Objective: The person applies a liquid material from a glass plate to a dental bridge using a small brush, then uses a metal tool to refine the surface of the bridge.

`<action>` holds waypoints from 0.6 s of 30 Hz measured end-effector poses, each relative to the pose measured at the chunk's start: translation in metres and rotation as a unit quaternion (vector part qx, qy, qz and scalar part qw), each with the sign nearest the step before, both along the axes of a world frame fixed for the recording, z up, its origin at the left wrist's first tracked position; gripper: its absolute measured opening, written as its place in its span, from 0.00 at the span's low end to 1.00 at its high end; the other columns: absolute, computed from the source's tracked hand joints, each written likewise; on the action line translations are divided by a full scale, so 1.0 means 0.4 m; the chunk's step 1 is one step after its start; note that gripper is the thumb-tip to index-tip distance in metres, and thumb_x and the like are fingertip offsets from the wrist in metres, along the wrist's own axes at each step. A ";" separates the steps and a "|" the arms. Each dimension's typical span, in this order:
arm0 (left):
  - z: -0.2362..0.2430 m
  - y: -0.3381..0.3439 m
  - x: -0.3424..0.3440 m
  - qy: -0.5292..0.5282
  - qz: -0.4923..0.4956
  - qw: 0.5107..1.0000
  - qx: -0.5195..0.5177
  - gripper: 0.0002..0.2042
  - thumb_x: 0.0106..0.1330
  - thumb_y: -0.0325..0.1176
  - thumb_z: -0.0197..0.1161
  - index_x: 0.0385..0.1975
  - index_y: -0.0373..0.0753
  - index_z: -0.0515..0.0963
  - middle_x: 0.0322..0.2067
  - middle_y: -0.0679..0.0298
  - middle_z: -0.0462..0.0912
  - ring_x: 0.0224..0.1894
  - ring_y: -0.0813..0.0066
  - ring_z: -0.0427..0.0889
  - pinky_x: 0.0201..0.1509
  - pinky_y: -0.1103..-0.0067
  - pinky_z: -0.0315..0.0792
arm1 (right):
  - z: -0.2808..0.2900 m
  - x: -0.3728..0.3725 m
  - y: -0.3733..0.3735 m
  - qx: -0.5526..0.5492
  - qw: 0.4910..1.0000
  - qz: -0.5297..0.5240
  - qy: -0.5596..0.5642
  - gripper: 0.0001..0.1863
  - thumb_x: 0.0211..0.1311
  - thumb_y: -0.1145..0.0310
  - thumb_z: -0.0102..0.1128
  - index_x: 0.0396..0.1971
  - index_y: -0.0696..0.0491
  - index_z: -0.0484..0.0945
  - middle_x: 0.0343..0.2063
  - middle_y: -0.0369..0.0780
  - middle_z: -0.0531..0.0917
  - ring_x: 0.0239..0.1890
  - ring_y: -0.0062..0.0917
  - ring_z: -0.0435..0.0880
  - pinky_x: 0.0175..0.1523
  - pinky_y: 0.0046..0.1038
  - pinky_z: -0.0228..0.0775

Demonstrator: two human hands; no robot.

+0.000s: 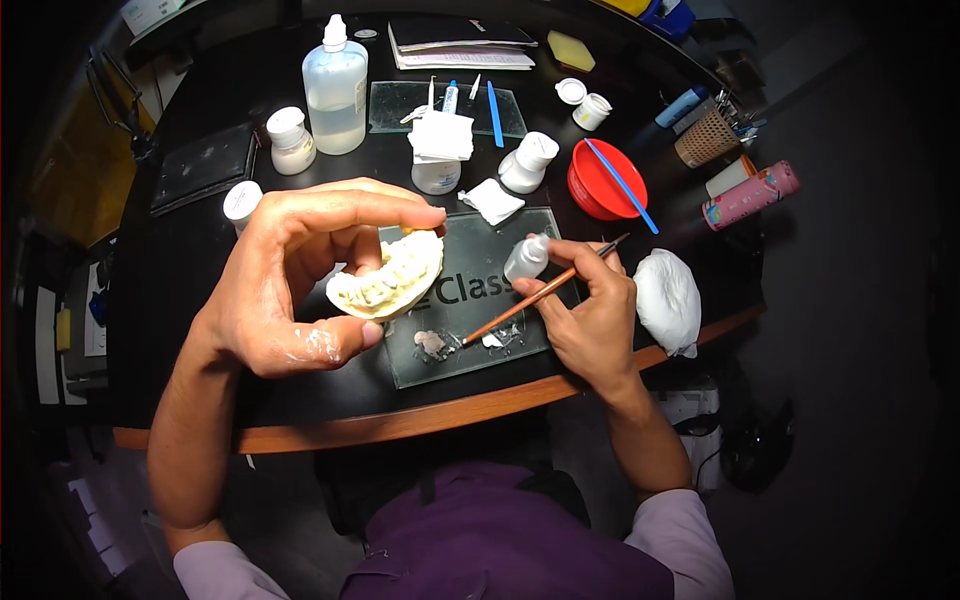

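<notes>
My left hand (285, 280) grips a pale cream dental cast (385, 279) between curved fingers and thumb, above the glass slab (425, 365); white residue shows on the thumb. My right hand (590, 325) is closed on a small translucent white dropper bottle (526, 258) and a slim orange-brown brush (543, 289), which slants across the slab with its lower tip near some pinkish paste (432, 342). A smaller white dab (492, 340) lies on the slab to the right of that paste.
Behind are a large bottle (337, 110), several white jars (530, 160), a small glass plate (390, 108), folded tissue (492, 200) and a notebook (460, 45). To the right are a red bowl (600, 195), pen holder (700, 140), pink flask (755, 195) and white wad (667, 300). Desk edge (470, 408) runs nearest.
</notes>
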State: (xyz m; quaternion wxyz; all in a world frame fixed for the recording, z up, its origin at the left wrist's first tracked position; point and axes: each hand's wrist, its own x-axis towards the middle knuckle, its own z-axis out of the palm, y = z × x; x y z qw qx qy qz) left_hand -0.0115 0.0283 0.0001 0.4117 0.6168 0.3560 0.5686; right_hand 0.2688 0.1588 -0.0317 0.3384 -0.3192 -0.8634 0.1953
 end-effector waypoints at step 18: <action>0.025 -0.006 -0.015 0.057 0.023 0.996 -0.065 0.39 0.44 0.39 0.74 0.59 0.20 0.78 0.58 0.45 0.78 0.58 0.63 0.82 0.65 0.71 0.73 | 0.104 0.054 0.345 0.040 0.991 -0.115 -0.052 0.17 0.52 0.77 0.77 0.22 0.60 0.71 0.30 0.47 0.90 0.35 0.28 0.92 0.41 0.33 0.82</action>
